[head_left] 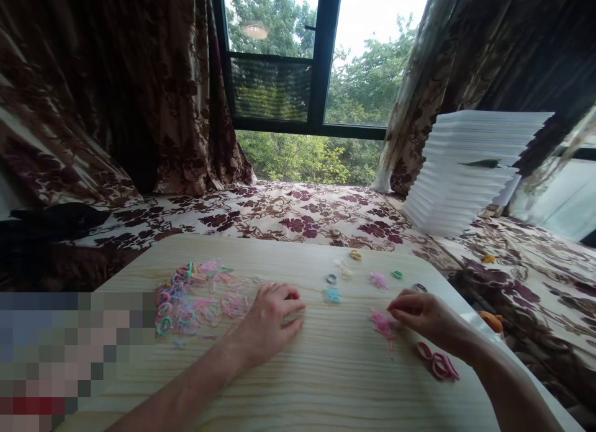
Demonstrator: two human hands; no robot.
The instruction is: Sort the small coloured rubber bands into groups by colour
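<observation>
My left hand [272, 323] rests on the wooden table, thumb and fingers apart, just right of a mixed heap of coloured hair ties and small rubber bands [200, 305]. At the right, my right hand [421, 317] has its fingertips pinched together beside a bunch of bright pink rubber bands [382, 324]; whatever lies between them is too small to name. Dark pink hair ties [440, 365] are below that hand, a dark grey hair tie [419, 288] behind it. Farther back lie light blue bands [332, 295], a grey tie [331, 278], cream bands [344, 269], yellow ties [356, 255], lilac bands [378, 280] and a green tie [397, 274].
The pale table [326, 388] has rounded far corners. Beyond it, floral fabric [298, 211] covers a ledge under the window. A tall stack of white paper [470, 171] stands at the back right. An orange object [491, 321] sits past the table's right edge.
</observation>
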